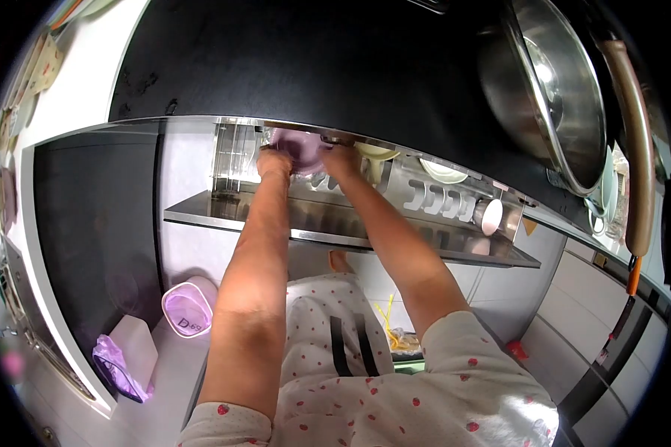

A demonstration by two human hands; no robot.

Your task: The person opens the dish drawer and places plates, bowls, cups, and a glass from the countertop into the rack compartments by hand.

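In the head view, a pale purple bowl (pixel 301 141) sits at the back of a pulled-out metal drawer (pixel 328 238), partly under the counter's front edge. On its left rim, my left hand (pixel 275 162) is closed with the fingers curled. At its right side, my right hand (pixel 339 158) is also closed on it, slightly blurred. The counter edge and the hands hide part of the bowl. Further right in the drawer are a yellowish dish (pixel 378 152), a white plate (pixel 443 171) and a small white cup (pixel 492 215).
A black countertop (pixel 313 67) lies above the drawer, with a large steel pan (pixel 548 89) at the right. White slotted holders (pixel 440 200) line the drawer. Below left stand a lilac-lined bin (pixel 190 307) and a white bin (pixel 130 354) with a purple bag.
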